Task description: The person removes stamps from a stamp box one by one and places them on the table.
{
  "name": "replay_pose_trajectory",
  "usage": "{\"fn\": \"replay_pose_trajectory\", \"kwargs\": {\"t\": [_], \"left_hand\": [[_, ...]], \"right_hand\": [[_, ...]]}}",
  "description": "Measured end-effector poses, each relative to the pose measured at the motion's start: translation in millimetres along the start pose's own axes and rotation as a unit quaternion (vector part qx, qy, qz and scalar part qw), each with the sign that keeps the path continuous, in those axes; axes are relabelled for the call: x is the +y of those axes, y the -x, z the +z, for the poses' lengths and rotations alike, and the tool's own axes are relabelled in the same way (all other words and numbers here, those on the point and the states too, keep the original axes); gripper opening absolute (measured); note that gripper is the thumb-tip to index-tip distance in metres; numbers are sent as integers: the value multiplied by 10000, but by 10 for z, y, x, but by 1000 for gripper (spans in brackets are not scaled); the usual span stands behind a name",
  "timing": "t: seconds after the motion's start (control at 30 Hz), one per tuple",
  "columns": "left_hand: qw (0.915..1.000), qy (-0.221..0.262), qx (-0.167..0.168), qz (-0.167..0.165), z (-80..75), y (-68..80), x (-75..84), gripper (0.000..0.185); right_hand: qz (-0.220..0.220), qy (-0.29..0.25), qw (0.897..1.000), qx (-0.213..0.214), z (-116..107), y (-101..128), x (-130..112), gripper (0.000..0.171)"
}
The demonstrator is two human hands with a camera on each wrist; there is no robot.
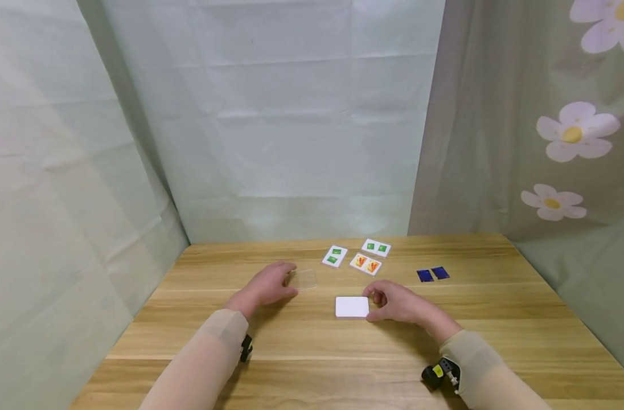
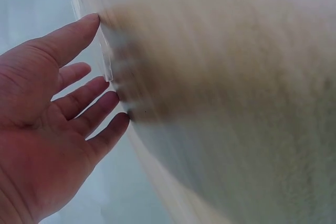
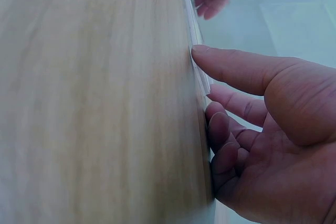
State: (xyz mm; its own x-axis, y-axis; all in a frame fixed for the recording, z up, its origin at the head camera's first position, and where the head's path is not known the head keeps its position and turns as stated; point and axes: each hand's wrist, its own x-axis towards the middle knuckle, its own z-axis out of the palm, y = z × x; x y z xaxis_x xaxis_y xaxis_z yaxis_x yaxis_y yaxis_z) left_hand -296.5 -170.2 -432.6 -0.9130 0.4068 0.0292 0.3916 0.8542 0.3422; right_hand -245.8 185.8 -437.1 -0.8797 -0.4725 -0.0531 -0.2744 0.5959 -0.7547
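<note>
Seemingly, right hand [image 1: 396, 303] pinches the white card [image 1: 352, 307]; left hand [image 1: 269, 285], fingers straight, touches a clear lid [image 1: 304, 279].

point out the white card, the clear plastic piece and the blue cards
white card [image 1: 351, 306], head view, middle of its face.
clear plastic piece [image 1: 304, 279], head view, its centre.
blue cards [image 1: 432, 274], head view, where the pair meets.

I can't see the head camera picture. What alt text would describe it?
Two hands rest on a wooden table: the left hand touches a clear plastic sleeve, and the right hand touches the edge of a blank white card. Beyond them lie three picture cards and two small blue cards, before pale green curtains.
</note>
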Motion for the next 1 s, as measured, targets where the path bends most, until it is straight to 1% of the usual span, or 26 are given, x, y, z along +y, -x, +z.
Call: {"fn": "replay_pose_trajectory", "kwargs": {"t": [0.4, 0.57, 0.8, 1.0], "left_hand": [[9998, 50, 179, 62, 29, -27, -31, 63], [9998, 62, 179, 11, 35, -21, -29, 62], [9999, -20, 166, 20, 0, -13, 20, 59], [9999, 88, 92, -37, -22, -24, 25, 62]], "right_hand": [[-113, -18, 9999, -4, -9, 10, -2, 39], [-66, -17, 10000, 8, -12, 11, -6, 39], [-31, -5, 10000, 1, -3, -7, 19, 37], [-39, 55, 10000, -37, -4, -17, 17, 36]]}}
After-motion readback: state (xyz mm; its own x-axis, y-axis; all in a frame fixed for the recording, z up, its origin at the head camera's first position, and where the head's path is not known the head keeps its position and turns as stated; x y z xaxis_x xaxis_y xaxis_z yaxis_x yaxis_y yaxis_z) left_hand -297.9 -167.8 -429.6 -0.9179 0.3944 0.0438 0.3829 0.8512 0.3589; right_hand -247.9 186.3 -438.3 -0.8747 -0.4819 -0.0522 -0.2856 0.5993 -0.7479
